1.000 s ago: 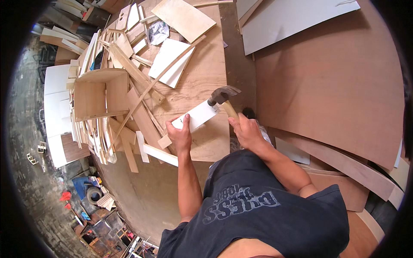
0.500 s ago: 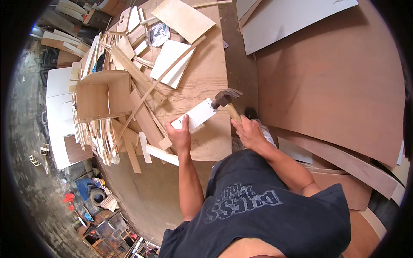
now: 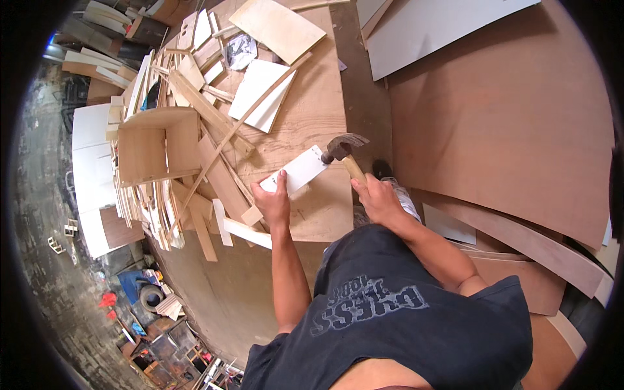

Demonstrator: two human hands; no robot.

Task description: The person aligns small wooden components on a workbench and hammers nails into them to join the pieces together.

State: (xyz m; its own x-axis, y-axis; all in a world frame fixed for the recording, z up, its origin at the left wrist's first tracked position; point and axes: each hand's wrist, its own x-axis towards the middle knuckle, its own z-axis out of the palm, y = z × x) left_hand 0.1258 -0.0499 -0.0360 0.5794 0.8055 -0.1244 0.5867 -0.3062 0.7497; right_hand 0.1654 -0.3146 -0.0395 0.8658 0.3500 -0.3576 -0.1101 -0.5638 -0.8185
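Note:
My right hand (image 3: pixel 378 198) grips the wooden handle of a claw hammer (image 3: pixel 343 151). The hammer's metal head rests at the right end of a small white board (image 3: pixel 300 171) lying on the wooden worktable (image 3: pixel 312 117). My left hand (image 3: pixel 273 201) presses down on the left end of that white board, fingers on its near edge.
A heap of wood strips and offcuts (image 3: pixel 195 162) and an open plywood box (image 3: pixel 153 146) crowd the table's left side. Pale panels (image 3: pixel 263 94) lie farther back. Large brown sheets (image 3: pixel 500 123) lean at the right. Clutter covers the floor at lower left (image 3: pixel 149 299).
The hammer head has come down from just above the white board's right end to its edge. My left hand has stayed on the board.

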